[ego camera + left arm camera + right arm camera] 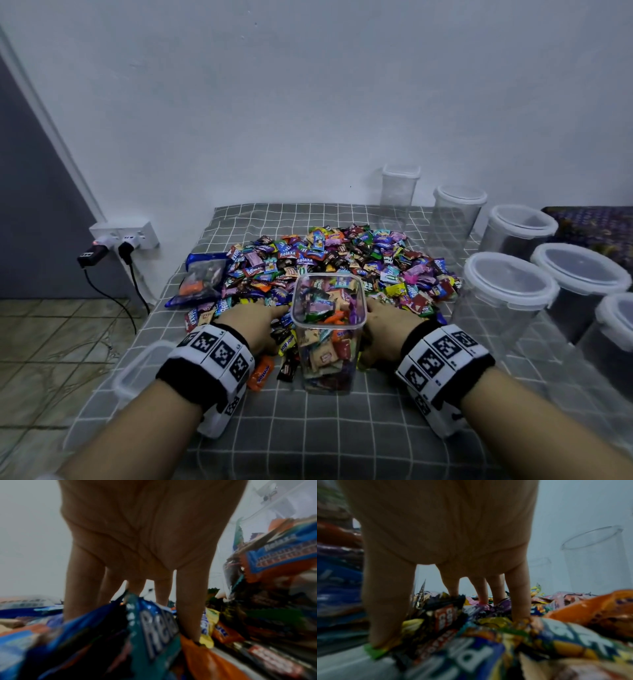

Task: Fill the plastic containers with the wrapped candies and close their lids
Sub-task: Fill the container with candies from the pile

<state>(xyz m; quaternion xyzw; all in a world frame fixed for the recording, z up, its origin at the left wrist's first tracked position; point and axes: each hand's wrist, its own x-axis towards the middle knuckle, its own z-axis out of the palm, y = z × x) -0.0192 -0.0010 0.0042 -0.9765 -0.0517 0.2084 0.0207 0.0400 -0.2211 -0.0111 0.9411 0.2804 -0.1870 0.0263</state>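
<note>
— Can you see the fingertips of the left hand (254,321)?
— No, in the left wrist view they sink into the candies (154,628), whose print is smeared.
— The right hand (390,325)?
— Same: tips buried among wrappers, nearest ones blurred. The container (328,329) hides part of it in the head view.
— And the jars at the bed's right edge?
— The nearest jar (616,329) is cut off.

My left hand (137,536) is reaching palm-down into the wrapped candies (106,639), its fingers (190,601) spread and extended, the nearest one digging its tip between an orange wrapper (202,660) and a yellow one (206,631). A teal "Relaxa" wrapper (154,635) is lying just in front of my lens, blurred. At right, I am seeing the clear plastic container (267,555) standing packed with candies behind its wall.
</note>
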